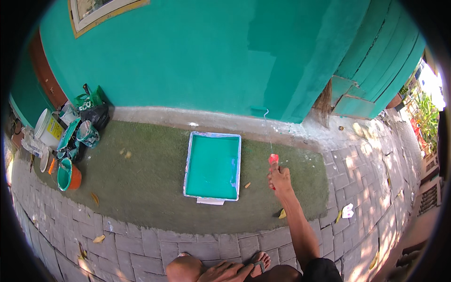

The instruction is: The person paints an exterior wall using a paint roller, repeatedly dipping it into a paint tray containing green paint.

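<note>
My right hand [280, 179] grips the red handle [273, 159] of a paint roller, arm stretched forward. Its thin wire frame leads up to a small roller head [259, 111], which lies against the bottom of the turquoise-green wall [176, 60]. A darker band of paint [282, 81] shows on the wall to the right of the roller. My left hand [225, 271] rests on my bent leg by the knee, holding nothing. Left of my right hand, a paint tray [187, 165] with green paint [211, 165] lies on the ground.
At left stand an orange bucket [75, 178], a white bucket [47, 128], a paint-smeared pail [88, 134] and bags [95, 114]. A straw broom [324, 104] hangs by the wall corner. Grey pavers [197, 250] border the greenish ground strip [141, 187]. A window frame [105, 16] is above.
</note>
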`<state>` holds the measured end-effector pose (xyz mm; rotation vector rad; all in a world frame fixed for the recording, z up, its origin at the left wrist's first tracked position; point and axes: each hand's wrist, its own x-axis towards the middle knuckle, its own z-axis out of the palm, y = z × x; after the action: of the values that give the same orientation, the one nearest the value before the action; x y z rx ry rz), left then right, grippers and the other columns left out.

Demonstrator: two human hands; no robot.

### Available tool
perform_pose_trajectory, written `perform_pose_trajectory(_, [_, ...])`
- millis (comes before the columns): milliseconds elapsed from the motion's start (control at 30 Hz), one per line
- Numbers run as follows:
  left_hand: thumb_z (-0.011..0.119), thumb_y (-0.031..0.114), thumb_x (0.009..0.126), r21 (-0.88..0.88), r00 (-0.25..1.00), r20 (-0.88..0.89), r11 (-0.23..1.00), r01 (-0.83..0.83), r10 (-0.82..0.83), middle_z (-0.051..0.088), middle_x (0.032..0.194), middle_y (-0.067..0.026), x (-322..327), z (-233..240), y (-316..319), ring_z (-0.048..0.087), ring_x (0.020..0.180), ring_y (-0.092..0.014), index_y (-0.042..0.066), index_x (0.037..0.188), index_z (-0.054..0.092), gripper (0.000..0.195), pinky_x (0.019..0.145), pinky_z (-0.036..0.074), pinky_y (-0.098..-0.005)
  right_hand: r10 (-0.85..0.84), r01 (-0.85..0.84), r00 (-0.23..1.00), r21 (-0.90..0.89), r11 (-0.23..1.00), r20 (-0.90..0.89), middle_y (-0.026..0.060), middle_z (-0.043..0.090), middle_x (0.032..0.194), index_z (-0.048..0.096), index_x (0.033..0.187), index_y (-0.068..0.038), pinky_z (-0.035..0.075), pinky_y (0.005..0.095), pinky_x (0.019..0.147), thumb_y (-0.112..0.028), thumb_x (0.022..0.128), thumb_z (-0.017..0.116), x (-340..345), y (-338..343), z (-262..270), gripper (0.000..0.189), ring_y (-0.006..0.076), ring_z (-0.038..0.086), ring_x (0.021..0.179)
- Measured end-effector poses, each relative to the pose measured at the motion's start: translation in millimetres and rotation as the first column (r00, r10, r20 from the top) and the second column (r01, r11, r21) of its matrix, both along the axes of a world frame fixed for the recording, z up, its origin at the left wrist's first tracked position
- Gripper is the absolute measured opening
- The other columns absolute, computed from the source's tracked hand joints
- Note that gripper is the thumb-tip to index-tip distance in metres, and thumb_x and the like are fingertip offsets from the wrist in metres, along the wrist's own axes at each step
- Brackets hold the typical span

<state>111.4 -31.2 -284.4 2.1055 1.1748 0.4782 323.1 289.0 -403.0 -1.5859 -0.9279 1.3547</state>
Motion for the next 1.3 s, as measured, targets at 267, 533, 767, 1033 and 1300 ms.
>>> perform_pose_trajectory(267, [0.068,0.022,0.088,0.133,0.994,0.076,0.989,0.068,-0.079,0.060,0.127,-0.0159,14.6,-41.4,5.1,0.057,0.117,-0.036,0.005,0.150,0.042,0.069,0.100,0.045,-0.0453,0.003,-0.003,0.998,0.002,1.000,0.063,-0.0008,0.051,0.068,0.056,0.099,0.001,0.033,0.0251,0.042,-0.048,0.104,0.056,-9.2,-16.0,68.9,0.049,0.0061,0.040,0.049])
perform_pose_trajectory(533, [0.065,0.021,0.090,-0.101,0.992,0.023,0.987,0.123,-0.122,0.061,0.124,-0.0180,8.9,0.1,28.7,0.057,0.116,-0.037,0.008,0.153,0.040,0.069,0.100,0.045,-0.0455,0.004,-0.007,0.998,0.045,0.999,0.057,-0.0003,0.049,0.069,0.055,0.104,0.002,0.034,0.0263,0.042,-0.050,0.104,0.055,-4.5,-32.2,121.6,0.052,0.0068,0.041,0.048])
perform_pose_trajectory(767, [0.067,0.022,0.089,-0.153,0.992,0.118,0.986,0.070,-0.052,0.062,0.124,-0.0165,5.1,22.3,24.6,0.057,0.116,-0.036,0.010,0.155,0.038,0.073,0.100,0.044,-0.0450,-0.014,0.006,0.999,0.200,0.980,0.038,-0.0040,0.045,0.067,0.054,0.107,-0.002,0.028,0.0233,0.040,-0.053,0.103,0.055,0.8,-46.5,149.7,0.051,0.0036,0.035,0.046])
perform_pose_trajectory(1033, [0.074,0.023,0.085,0.104,0.998,-0.059,0.995,-0.002,0.008,0.061,0.124,-0.0139,2.9,1.2,-2.5,0.057,0.117,-0.033,0.007,0.152,0.042,0.076,0.099,0.046,-0.0452,0.026,-0.026,1.000,0.030,0.999,0.000,-0.0044,0.042,0.063,0.054,0.108,-0.003,0.022,0.0227,0.036,-0.055,0.103,0.054,28.3,-104.3,129.2,0.052,0.0029,0.032,0.041])
perform_pose_trajectory(1300, [0.075,0.022,0.083,-0.055,0.996,-0.085,0.998,0.006,-0.011,0.063,0.117,-0.0139,5.6,14.6,10.0,0.059,0.114,-0.034,0.006,0.142,0.051,0.065,0.098,0.048,-0.0445,0.394,-0.301,0.891,-0.355,0.885,0.227,0.0017,0.049,0.057,0.061,0.090,0.001,0.035,0.0309,0.042,-0.052,0.104,0.054,90.2,-221.7,42.6,0.055,0.0102,0.047,0.045])
